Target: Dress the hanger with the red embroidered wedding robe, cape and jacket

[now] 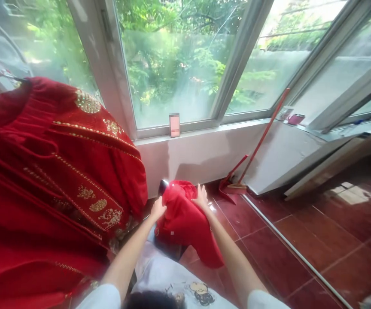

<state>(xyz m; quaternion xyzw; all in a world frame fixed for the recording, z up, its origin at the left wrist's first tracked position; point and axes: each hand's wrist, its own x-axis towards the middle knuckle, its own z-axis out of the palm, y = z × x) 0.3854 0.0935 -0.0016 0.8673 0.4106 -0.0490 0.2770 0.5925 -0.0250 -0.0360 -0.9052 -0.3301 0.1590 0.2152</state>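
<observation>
A bundled red garment [187, 219] lies in front of me, with one part hanging down toward the floor at the lower right. My left hand [158, 209] grips its left edge with the fingers closed on the cloth. At the right edge is my right hand [201, 198], its fingers stretched and apart, the thumb side against the cloth. Under the garment is a support, mostly hidden; a dark shiny end [163, 185] shows behind its upper left corner.
A red gown with gold embroidery [98, 171] hangs close on the left. A phone [174, 125] leans on the windowsill [205, 130]. A broom [263, 137], a red dustpan [228, 193] and a white pole [296, 253] are on the right. A pink mug [296, 119] sits on the ledge.
</observation>
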